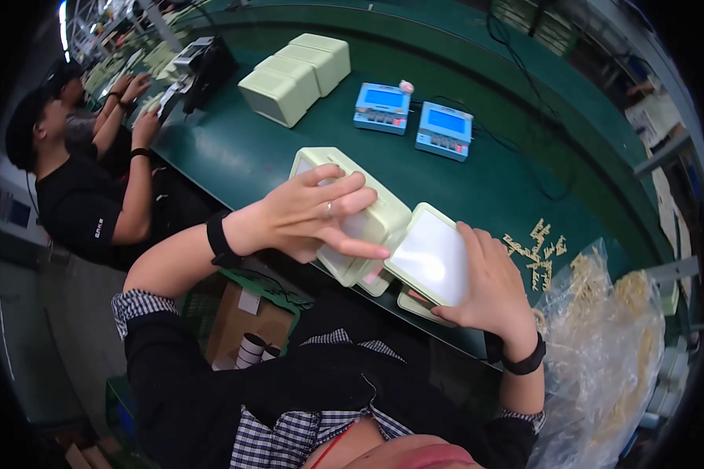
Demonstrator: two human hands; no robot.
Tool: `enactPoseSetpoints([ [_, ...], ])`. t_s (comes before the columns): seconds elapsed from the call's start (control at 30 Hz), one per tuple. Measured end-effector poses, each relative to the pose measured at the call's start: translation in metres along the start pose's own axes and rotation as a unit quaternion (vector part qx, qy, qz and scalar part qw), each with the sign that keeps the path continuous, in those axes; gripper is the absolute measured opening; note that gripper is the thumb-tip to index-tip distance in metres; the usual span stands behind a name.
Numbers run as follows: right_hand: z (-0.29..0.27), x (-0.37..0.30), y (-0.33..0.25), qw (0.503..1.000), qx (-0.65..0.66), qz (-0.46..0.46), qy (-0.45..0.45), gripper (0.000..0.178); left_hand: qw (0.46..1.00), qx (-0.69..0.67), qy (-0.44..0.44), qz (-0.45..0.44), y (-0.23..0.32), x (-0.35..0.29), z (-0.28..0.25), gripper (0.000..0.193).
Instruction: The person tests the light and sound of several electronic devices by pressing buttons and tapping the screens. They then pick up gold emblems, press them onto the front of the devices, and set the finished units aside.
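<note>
Two pale green plastic housings stand in front of me at the table's near edge. My left hand (321, 211) lies across the left housing (375, 199), its fingers spread and its index fingertip by the edge of the other one. Its thumb is mostly hidden. My right hand (493, 285) grips the right side of the second housing (426, 254), a rounded frame around a glossy white panel, tilted toward me. Beneath these two, further pale green parts with a pinkish patch show in part.
Beyond my hands, a row of similar housings (297, 78) stands near two blue devices with screens (382, 108) (444, 130). Small cream plastic pieces (538, 252) lie at right, beside a clear plastic bag (602, 344). A carton (246, 320) sits below the edge; co-workers (86, 180) are at left.
</note>
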State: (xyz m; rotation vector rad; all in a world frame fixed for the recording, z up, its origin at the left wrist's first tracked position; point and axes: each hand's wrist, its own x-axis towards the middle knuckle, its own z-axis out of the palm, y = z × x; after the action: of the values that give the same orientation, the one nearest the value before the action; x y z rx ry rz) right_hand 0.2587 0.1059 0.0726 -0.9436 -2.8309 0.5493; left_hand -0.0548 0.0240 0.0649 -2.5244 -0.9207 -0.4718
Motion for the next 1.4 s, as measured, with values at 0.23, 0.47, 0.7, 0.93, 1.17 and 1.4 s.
enactPoseSetpoints([
  [0.23,0.007,0.006,0.005,0.998,0.059,0.001,0.019,0.104,0.994,0.029,-0.103,-0.038,-0.012,-0.016,-0.006,0.099],
  [0.47,0.01,0.004,0.006,0.997,0.075,0.019,0.025,0.107,0.993,0.039,-0.106,-0.047,-0.014,-0.018,-0.002,0.111],
  [0.7,0.009,0.003,0.006,0.997,0.075,0.025,0.019,0.107,0.992,0.043,-0.107,-0.05,-0.015,-0.018,0.001,0.107],
  [0.93,0.01,0.003,0.007,0.997,0.071,0.025,0.023,0.107,0.99,0.053,-0.116,-0.059,-0.015,-0.018,-0.001,0.104],
  [1.17,0.01,0.0,0.006,0.996,0.077,0.032,0.029,0.106,0.985,0.012,-0.1,-0.143,-0.027,-0.013,0.0,0.097],
  [1.4,0.011,0.0,0.009,0.996,0.075,0.016,0.041,0.107,0.933,-0.072,-0.169,-0.309,-0.057,-0.03,0.013,0.109],
])
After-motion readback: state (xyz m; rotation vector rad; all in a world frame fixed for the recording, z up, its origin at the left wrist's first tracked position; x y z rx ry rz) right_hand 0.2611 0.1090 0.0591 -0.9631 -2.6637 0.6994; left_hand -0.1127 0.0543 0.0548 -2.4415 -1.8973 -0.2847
